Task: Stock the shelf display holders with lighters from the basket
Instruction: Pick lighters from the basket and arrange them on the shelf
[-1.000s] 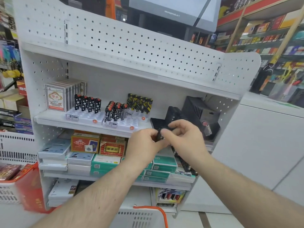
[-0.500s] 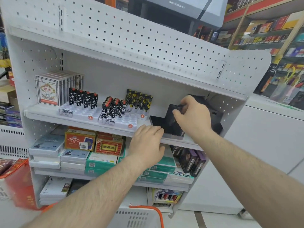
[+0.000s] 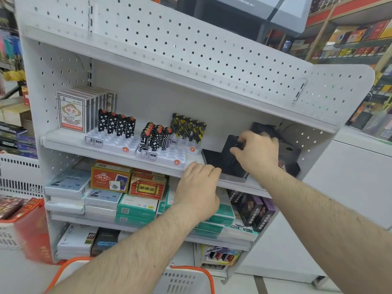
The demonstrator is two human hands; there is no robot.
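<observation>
— Left hand (image 3: pixel 198 188), where is it? 
— Palm down at the front lip of the middle shelf (image 3: pixel 131 160), fingers straight and relaxed, tips touching the near edge of a black display holder (image 3: pixel 214 161). It grips nothing.

— Nearer than that? 
— At 6 o'clock in the frame, low down, the white basket (image 3: pixel 182 281) with orange handles; what lies in it cannot be seen.

— And the right hand (image 3: pixel 255 153)? 
— At 3 o'clock from the left hand, just beyond it. Its fingers curl round a dark lighter (image 3: pixel 238 145) at the top of the black holder's upright rows; the lighter is mostly hidden by the fingers.

— Farther back on the shelf? 
— At 9 o'clock from the right hand, white trays hold three clusters: black-and-white patterned lighters (image 3: pixel 156 137), yellow-and-black lighters (image 3: pixel 188 129) behind them, star-printed lighters (image 3: pixel 116 124) farther left. Boxed playing cards (image 3: pixel 71 112) stand at the far left. Another black holder (image 3: pixel 288 153) sits behind the right hand, partly hidden.
</observation>
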